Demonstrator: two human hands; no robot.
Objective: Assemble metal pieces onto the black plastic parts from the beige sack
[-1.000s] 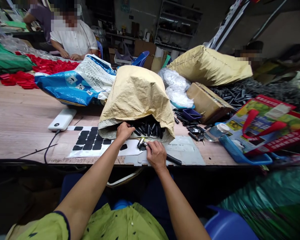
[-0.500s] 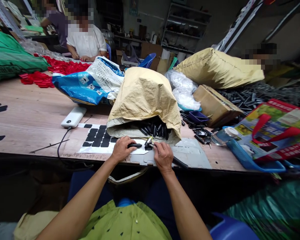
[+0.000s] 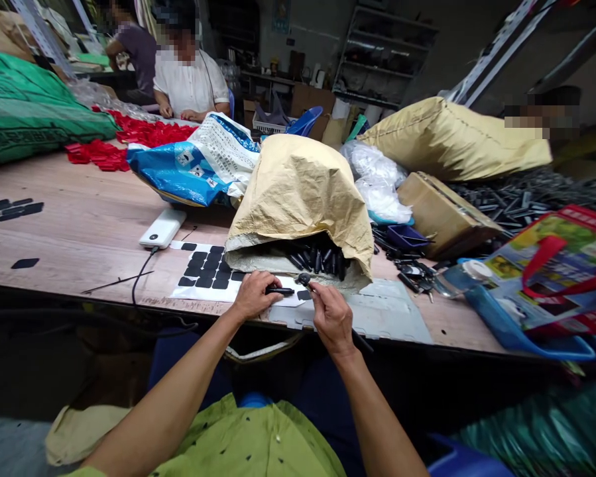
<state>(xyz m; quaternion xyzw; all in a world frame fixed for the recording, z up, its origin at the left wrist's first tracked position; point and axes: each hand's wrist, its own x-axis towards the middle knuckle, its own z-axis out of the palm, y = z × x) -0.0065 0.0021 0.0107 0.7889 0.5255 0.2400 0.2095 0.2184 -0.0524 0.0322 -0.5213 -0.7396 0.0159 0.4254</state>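
Observation:
My left hand (image 3: 254,295) is closed on a slim black tube-like piece (image 3: 281,290), which points right over a white sheet at the table's front edge. In my right hand (image 3: 333,317) is a small hammer (image 3: 305,280), its metal head beside the tube's right end and its dark handle running back below my wrist. Flat black rounded squares (image 3: 205,273) lie in rows on the white sheet (image 3: 188,291) left of my left hand. Just beyond both hands, a tan sack (image 3: 302,179) lies with its mouth towards me, showing several black pieces (image 3: 322,255) inside.
A white power bank (image 3: 162,228) with a black cable lies on the left. Behind it are a blue-and-white bag (image 3: 193,162) and red pieces (image 3: 153,132), with a co-worker (image 3: 191,83) seated beyond. On the right stand a cardboard box (image 3: 447,212) and a colourful bag (image 3: 571,265).
The hammer head has tilted and lifted slightly, with my right hand turned more upright. My left hand keeps the black piece in place. The whole view has shifted a little.

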